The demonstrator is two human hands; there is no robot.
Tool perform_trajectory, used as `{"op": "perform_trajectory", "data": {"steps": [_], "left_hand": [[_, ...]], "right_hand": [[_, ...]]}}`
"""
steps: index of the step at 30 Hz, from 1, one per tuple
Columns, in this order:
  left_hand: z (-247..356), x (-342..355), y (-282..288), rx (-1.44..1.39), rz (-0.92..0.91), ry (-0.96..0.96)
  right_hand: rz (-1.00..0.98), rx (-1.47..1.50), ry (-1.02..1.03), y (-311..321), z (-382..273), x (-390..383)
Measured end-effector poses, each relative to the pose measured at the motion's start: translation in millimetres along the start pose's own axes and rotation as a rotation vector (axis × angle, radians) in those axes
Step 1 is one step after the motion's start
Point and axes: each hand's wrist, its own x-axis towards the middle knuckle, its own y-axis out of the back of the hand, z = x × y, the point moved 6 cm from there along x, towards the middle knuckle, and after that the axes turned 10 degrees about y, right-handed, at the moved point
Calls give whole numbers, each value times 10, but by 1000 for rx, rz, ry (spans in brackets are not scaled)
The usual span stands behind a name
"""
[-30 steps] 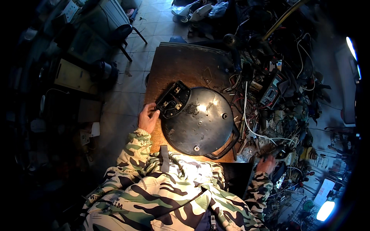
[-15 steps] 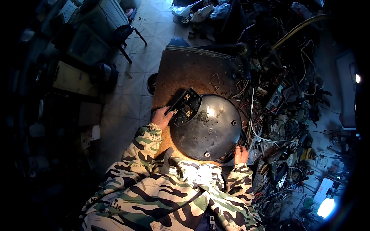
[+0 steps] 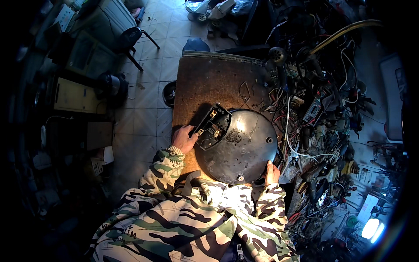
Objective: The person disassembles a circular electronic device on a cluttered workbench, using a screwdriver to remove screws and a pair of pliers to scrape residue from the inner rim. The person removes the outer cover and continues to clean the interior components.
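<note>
A round, dark appliance (image 3: 246, 148) like an electric pan lies with its domed, scuffed underside up on the near part of the wooden table. Small round feet stick out of it. At its upper left sits an open black housing (image 3: 213, 130), with brass-coloured contacts showing inside. My left hand (image 3: 184, 139) grips the outer edge of this housing, fingers closed. At the lower right my right hand (image 3: 273, 174) is closed at the appliance's rim beside a dark side handle, its thumb on top. The right fingers are partly hidden under the edge.
The brown wooden tabletop (image 3: 209, 78) stretches away beyond the appliance. Heaped wires, tools and parts (image 3: 314, 144) crowd its right side, with a white cable (image 3: 289, 126) across them. A black stool (image 3: 131, 39) stands on the tiled floor at far left. A lamp (image 3: 371, 228) glows lower right.
The view has shifted a little. The appliance sits slightly farther right in it, with both hands still on it. My right thumb has come up onto the rim.
</note>
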Motion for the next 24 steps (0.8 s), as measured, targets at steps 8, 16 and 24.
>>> {"op": "perform_trajectory", "data": {"steps": [8, 16, 24], "left_hand": [[-178, 117, -143, -108, -60, 29], [-76, 106, -82, -40, -74, 89], [374, 105, 23, 26, 38, -79]], "right_hand": [[27, 94, -106, 11, -370, -89], [-28, 104, -134, 8, -462, -88], [-54, 126, -139, 8, -360, -111]]}}
